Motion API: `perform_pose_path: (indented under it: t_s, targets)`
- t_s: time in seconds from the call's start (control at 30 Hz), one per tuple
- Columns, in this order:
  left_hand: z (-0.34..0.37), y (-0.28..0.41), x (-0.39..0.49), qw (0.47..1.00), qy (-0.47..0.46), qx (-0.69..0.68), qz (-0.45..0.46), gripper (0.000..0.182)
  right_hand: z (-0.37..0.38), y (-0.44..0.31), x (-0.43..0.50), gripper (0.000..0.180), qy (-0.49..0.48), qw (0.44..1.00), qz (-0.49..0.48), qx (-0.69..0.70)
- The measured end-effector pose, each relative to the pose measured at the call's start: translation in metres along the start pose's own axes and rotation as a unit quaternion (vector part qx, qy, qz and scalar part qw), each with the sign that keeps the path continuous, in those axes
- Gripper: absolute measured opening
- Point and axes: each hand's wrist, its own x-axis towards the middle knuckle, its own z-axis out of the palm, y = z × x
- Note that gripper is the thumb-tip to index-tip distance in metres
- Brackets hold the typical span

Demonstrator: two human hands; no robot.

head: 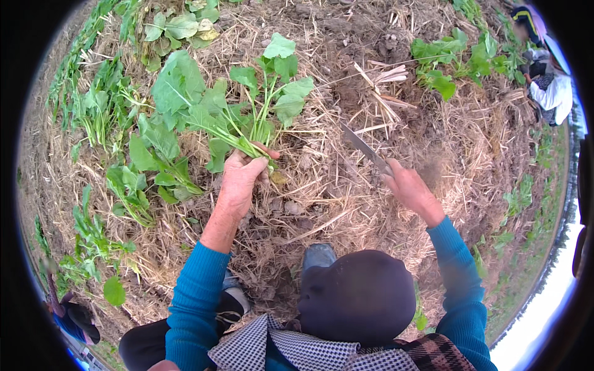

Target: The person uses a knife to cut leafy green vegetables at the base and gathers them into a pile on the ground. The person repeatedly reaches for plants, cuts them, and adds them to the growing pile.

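My left hand (246,174) grips the stem ends of a leafy green plant (211,113), its broad leaves fanning out away from me. Just beyond that hand, more upright stems with leaves (267,99) stand close against the bunch; whether they are rooted or held too is hidden. In my right hand (408,185) is a knife (366,149), gripped by its handle, with the long blade pointing forward and left over the straw. The blade is apart from the plant.
Cut leafy plants (174,178) lie left of my left hand, with further bunches (100,109) beyond. Straw-strewn soil (320,204) spreads between my hands. Other greens (438,58) grow at far right. One person (550,90) crouches at upper right, another (74,320) at lower left.
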Motion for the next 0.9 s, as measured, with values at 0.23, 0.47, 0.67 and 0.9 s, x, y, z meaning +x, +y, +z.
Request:
perform_pose_path:
  t_s: [0.23, 0.47, 0.67, 0.9]
  targets:
    - [0.02, 0.009, 0.016, 0.998, -0.043, 0.009, 0.051, 0.014, 0.022, -0.011, 0.05, 0.025, 0.009, 0.931, -0.058, -0.361]
    - [0.063, 0.004, 0.076, 0.95, -0.02, 0.268, 0.157, 0.031, 0.078, -0.045, 0.085, 0.038, 0.051, 0.946, 0.022, -0.321]
    - [0.084, 0.015, 0.103, 0.957, -0.027, 0.225, 0.179, 0.025, 0.04, -0.033, 0.059, 0.037, 0.004, 0.951, -0.006, -0.309]
    - [0.092, 0.004, 0.118, 0.982, -0.046, 0.13, 0.127, 0.011, 0.055, -0.038, 0.091, 0.034, 0.023, 0.958, -0.025, -0.286]
